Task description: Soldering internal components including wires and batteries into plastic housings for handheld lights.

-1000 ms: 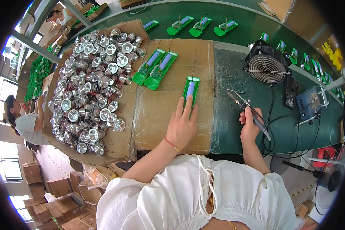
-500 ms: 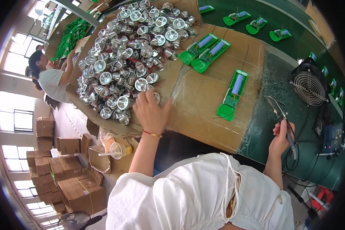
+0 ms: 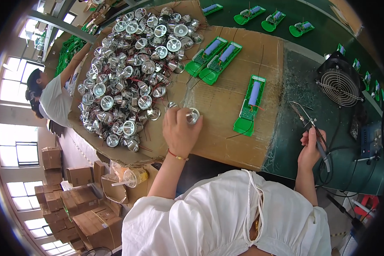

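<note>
My left hand (image 3: 181,133) is closed on a silver lamp reflector (image 3: 193,116), pinched between thumb and fingers over the cardboard sheet (image 3: 217,145). Another small shiny reflector (image 3: 171,105) shows just past its fingertips; whether the hand touches it I cannot tell. To the left lies a big heap of reflectors (image 3: 119,81) with thin red wires. My right hand (image 3: 311,147) grips a soldering iron (image 3: 315,134), its bent tip pointing away to the left. Between the hands, one green housing (image 3: 244,123) with a lilac battery and circuit board lies on the cardboard.
Two more green housings (image 3: 213,70) lie farther back on the cardboard. Others (image 3: 273,21) stand along the dark green bench. At the right are a black fan (image 3: 339,87) and a blue box (image 3: 370,143). A drink cup (image 3: 134,178) stands at lower left; a co-worker (image 3: 51,94) works beyond.
My left hand has moved right, away from the heap's edge, and now holds a reflector. The right hand keeps the soldering iron. The co-worker's arm now stretches toward the green pile.
</note>
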Demonstrator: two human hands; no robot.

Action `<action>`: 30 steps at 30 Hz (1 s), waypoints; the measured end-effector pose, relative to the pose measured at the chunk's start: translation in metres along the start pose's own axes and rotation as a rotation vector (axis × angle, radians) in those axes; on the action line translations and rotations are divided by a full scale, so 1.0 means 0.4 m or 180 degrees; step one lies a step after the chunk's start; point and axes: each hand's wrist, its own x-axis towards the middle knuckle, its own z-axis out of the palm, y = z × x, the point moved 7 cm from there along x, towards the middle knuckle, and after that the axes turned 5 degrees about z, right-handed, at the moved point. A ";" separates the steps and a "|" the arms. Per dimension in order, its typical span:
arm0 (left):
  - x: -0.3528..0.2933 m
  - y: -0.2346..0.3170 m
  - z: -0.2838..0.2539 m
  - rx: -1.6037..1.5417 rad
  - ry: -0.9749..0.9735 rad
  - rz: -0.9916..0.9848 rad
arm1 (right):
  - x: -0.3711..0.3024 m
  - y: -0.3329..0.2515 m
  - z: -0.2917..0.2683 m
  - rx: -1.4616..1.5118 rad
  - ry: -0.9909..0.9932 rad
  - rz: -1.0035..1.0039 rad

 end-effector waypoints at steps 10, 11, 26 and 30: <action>-0.013 -0.040 0.050 -0.0126 -0.1050 -0.0814 | -0.003 -0.006 0.002 -0.0138 -0.0016 -0.0007; 0.004 -0.028 0.065 -0.0409 -0.0887 -0.0714 | -0.004 -0.007 0.002 -0.0140 0.0007 -0.0018; -0.032 0.069 0.178 -0.3157 -0.1477 -0.1716 | -0.120 -0.087 0.094 -0.0035 -0.1238 -0.0199; -0.039 0.106 0.182 -0.3442 -0.1695 -0.2040 | -0.146 -0.079 0.145 -0.0331 -0.1871 -0.0449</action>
